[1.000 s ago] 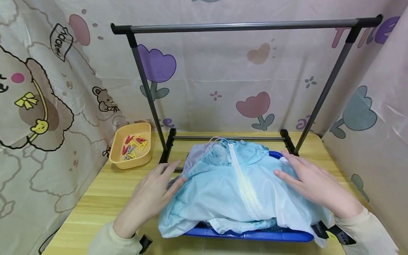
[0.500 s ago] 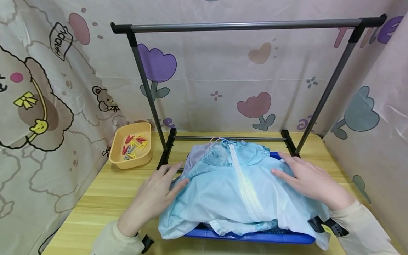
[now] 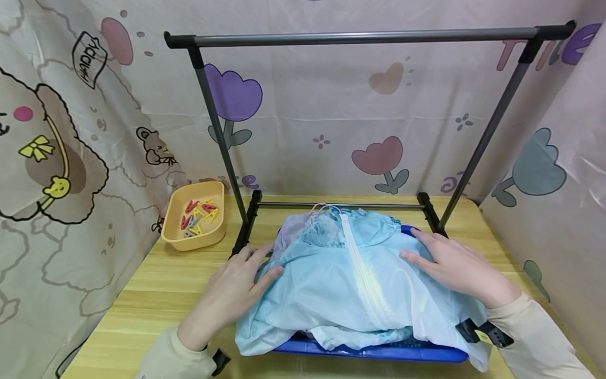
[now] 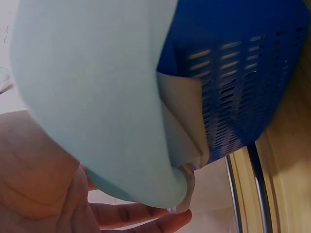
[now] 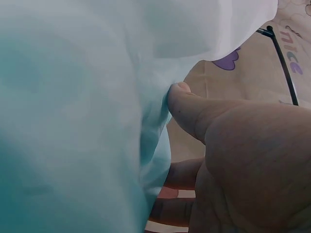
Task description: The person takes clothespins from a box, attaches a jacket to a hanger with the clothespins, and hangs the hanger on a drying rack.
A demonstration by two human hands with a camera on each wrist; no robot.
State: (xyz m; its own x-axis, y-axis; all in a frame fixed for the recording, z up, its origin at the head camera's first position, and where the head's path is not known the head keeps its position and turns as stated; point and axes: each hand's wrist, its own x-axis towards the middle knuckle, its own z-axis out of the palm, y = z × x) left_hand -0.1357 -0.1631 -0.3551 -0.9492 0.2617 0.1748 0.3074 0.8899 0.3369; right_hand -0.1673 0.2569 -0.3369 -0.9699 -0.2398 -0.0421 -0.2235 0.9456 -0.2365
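Note:
A light blue zip-up jacket (image 3: 322, 289) lies heaped over a blue plastic basket (image 3: 379, 353), whose slotted side (image 4: 233, 73) shows in the left wrist view. Behind its left shoulder a lavender garment (image 3: 290, 231) peeks out. My left hand (image 3: 232, 289) rests along the jacket's left side, fingers extended, with the thumb over the fabric. On the opposite side my right hand (image 3: 459, 268) lies against the jacket with fingers fairly straight. In the right wrist view its thumb (image 5: 187, 107) touches the cloth, and the other fingertips are hidden behind it.
A dark metal hanging rack (image 3: 360, 38) stands behind the basket on the wooden table (image 3: 137, 310). Left of it sits a yellow tray (image 3: 201, 243) holding several small coloured clothespins (image 3: 199, 216). Printed curtains (image 3: 303, 95) enclose the back and both sides.
Both hands have drifted slightly inward, the left to the right and the right to the left, closer against the jacket's sides. The jacket and basket stay nearly in place.

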